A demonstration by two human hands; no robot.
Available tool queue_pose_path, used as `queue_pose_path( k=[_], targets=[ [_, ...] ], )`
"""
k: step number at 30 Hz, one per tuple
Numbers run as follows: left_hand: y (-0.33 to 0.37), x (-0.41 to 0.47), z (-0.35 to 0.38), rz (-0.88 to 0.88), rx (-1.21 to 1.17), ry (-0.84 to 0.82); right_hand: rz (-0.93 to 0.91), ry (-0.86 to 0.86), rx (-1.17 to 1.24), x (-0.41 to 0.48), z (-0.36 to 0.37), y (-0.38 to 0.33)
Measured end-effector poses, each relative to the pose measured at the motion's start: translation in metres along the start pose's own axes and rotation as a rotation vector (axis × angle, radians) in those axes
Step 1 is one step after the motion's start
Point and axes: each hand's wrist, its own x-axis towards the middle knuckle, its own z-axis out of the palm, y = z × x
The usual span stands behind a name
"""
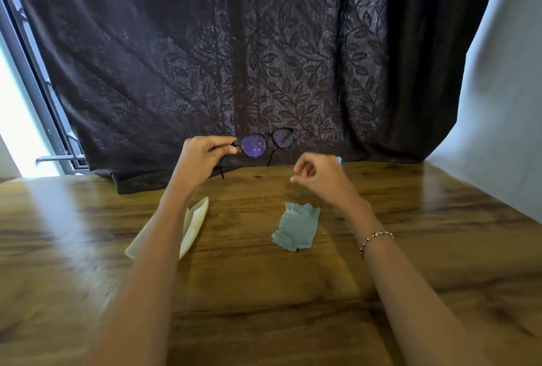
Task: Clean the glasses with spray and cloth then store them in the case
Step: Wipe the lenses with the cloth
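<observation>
My left hand (pixel 202 157) pinches the black-framed glasses (pixel 265 142) by their left end and holds them up above the far edge of the wooden table (pixel 264 292), lenses facing me, temples hanging down. My right hand (pixel 318 176) hovers just right of the glasses with its fingers curled, and nothing shows in it. A small pale blue object (pixel 339 159) peeks out behind its knuckles; what it is cannot be told. The grey-blue cloth (pixel 297 228) lies crumpled on the table below my right hand. A cream case (pixel 196 220) lies open, partly under my left forearm.
A dark leaf-patterned curtain (pixel 249 57) hangs along the table's far edge, its hem resting on the wood. A window frame (pixel 44 96) stands at the left and a pale wall (pixel 504 101) at the right. A bead bracelet (pixel 375 238) circles my right wrist.
</observation>
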Motion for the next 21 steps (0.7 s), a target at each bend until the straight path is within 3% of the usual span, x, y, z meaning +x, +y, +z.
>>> queue_pose_path(
  k=[3, 6, 11, 18, 21],
  targets=[
    [-0.002, 0.0, -0.001, 0.006, -0.003, 0.01, 0.084, -0.184, -0.109, -0.004, 0.019, -0.003],
    [-0.004, 0.001, -0.003, 0.007, 0.003, 0.009, 0.167, -0.215, -0.278, -0.008, 0.035, 0.001],
    [-0.003, 0.001, -0.003, 0.001, 0.024, 0.01, 0.251, -0.114, -0.376, -0.015, 0.054, 0.001],
    [-0.003, 0.001, -0.003, 0.004, 0.032, 0.016, 0.216, -0.006, -0.514, -0.017, 0.068, -0.001],
    [-0.002, 0.0, -0.002, 0.002, 0.029, 0.017, 0.28, 0.024, -0.357, -0.014, 0.065, 0.003]
  ],
)
